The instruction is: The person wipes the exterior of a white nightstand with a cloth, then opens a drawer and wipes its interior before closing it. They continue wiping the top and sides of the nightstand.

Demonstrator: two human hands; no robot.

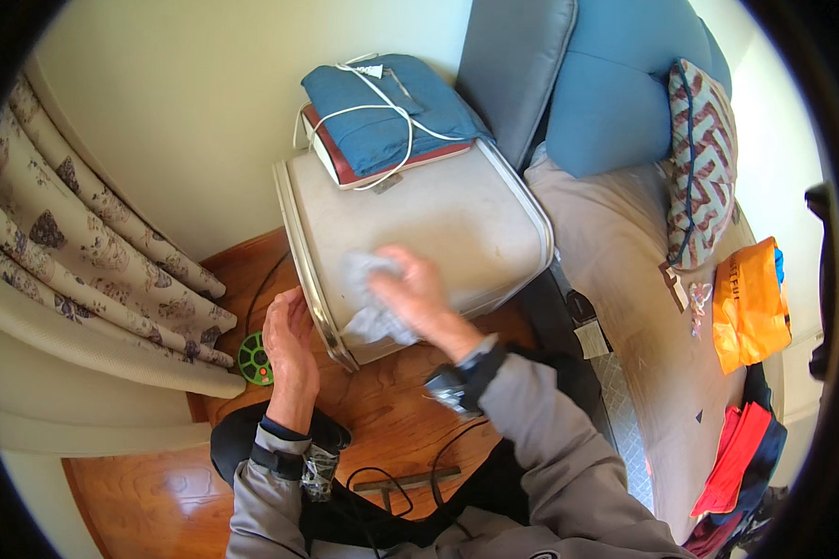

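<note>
A pale, cream-coloured bedside cabinet (419,209) with metal edge trim stands before me. My right hand (416,290) is closed around a crumpled light grey cloth (374,307) on the cabinet's top near its front left corner. Hand and cloth are blurred. My left hand (290,342) is upright against the trim on the cabinet's left side, with no object visible in it. Its fingertips touch or nearly touch that edge. At the back of the top lies a folded blue fabric item (391,119) over a red and white flat object (342,168), with a white cord (409,140) looped across.
A bed (622,293) borders the cabinet on the right, bearing a patterned cushion (703,164), an orange bag (748,307) and red cloth (734,454). Floral curtains (91,244) hang left. A green reel (255,360) and black cables (437,454) lie on the wooden floor (384,398).
</note>
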